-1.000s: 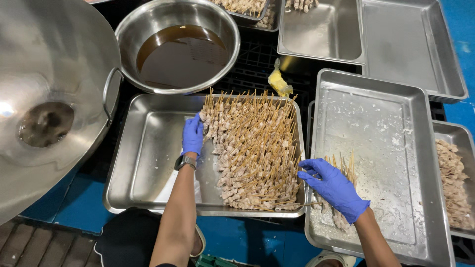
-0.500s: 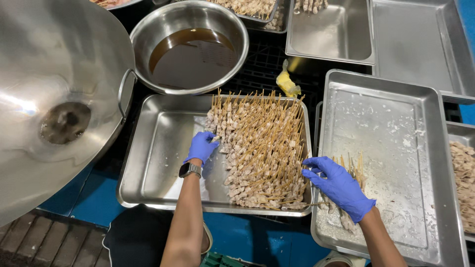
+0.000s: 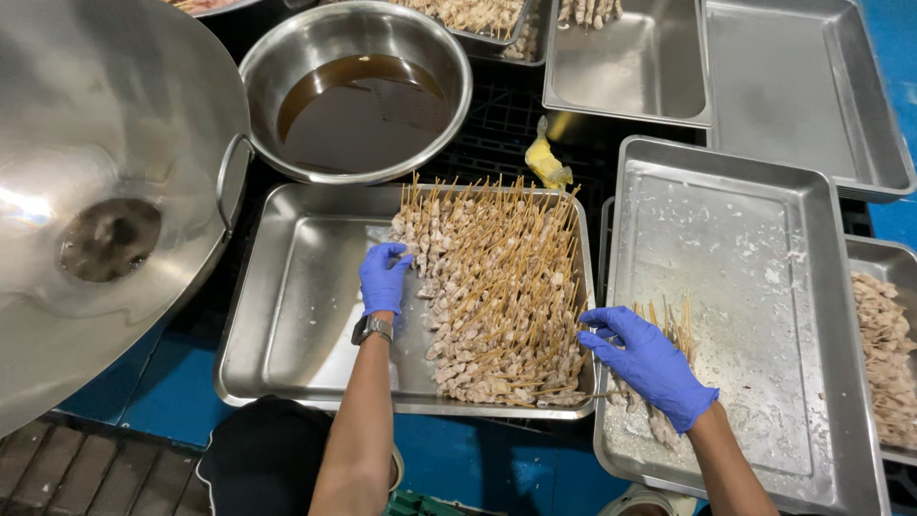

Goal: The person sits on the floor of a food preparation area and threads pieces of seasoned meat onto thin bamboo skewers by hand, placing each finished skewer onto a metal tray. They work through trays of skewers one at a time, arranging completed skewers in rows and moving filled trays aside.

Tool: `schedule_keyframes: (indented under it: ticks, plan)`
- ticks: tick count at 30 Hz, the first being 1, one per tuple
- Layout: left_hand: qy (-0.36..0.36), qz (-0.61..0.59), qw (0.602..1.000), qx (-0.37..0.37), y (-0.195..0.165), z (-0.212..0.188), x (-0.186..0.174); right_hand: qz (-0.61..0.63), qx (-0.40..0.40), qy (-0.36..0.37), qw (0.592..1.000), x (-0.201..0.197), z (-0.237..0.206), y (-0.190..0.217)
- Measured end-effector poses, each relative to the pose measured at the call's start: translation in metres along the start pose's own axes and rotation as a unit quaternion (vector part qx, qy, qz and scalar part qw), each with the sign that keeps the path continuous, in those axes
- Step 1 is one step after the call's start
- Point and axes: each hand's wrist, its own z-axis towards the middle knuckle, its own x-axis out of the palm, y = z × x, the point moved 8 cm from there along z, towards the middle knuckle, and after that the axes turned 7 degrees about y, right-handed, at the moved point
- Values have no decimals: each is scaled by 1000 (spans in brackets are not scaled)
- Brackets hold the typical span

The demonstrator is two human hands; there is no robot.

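A steel tray (image 3: 306,296) holds a big pile of meat skewers (image 3: 497,287) with wooden sticks pointing away from me. My left hand (image 3: 384,277), in a blue glove with a watch at the wrist, rests against the pile's left edge. My right hand (image 3: 650,363), also blue-gloved, lies over a small bunch of skewers (image 3: 669,330) in the floury tray (image 3: 755,287) to the right, its fingers reaching toward the pile's right edge. Whether it grips those skewers is hidden.
A round steel bowl of brown liquid (image 3: 358,96) sits behind the tray. A large wok lid (image 3: 95,191) fills the left. Empty steel trays (image 3: 630,67) stand at the back, a yellow rag (image 3: 546,162) between them. Raw meat (image 3: 888,354) lies at far right.
My left hand slid down the pile's left side toward me. My right hand stayed over the small bunch of skewers. The camera shifted slightly.
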Motion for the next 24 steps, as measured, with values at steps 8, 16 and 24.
schedule_keyframes:
  ticks: [8,16,24]
  plan:
    - [32,-55,993,-103,19,-3,4,-37,16,8,999,1,4,3]
    - [-27,-102,989,-104,26,-10,11,-24,2,10,1000,6,11,0]
    - [-24,-142,982,-119,22,-7,12,-36,1,7,999,7,12,2]
